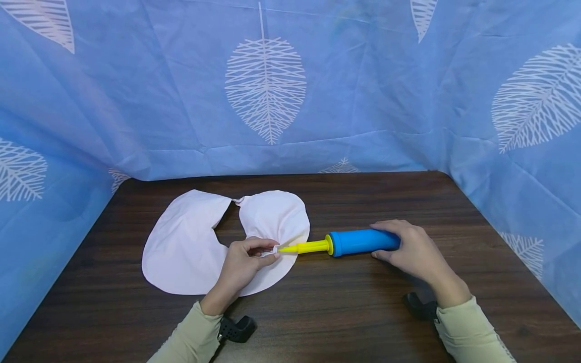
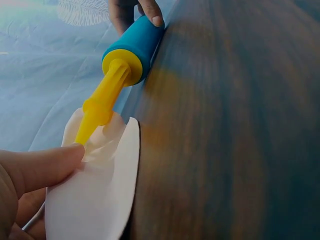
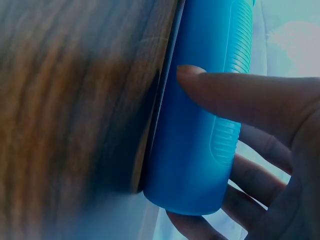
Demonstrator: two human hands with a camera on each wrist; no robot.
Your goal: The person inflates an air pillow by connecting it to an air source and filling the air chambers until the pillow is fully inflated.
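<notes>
A pale, U-shaped inflatable neck pillow (image 1: 181, 247) lies on the table in the head view. Its small valve (image 1: 275, 249) is pinched between the thumb and fingers of my left hand (image 1: 240, 264). The yellow nozzle (image 1: 310, 246) of a blue hand pump (image 1: 356, 242) meets the valve there; how deep its tip sits is hidden by my left thumb (image 2: 47, 167). My right hand (image 1: 413, 249) grips the rear of the pump's blue barrel (image 3: 192, 150), thumb on the near side and fingers behind. The pump lies roughly level, close to the tabletop.
The dark wood-grain table (image 1: 340, 312) has its far edge against a blue curtain (image 1: 363, 91) with white leaf prints, which also hangs at both sides. A black wrist strap (image 1: 237, 329) sits under my left wrist, and another black strap (image 1: 418, 307) under my right.
</notes>
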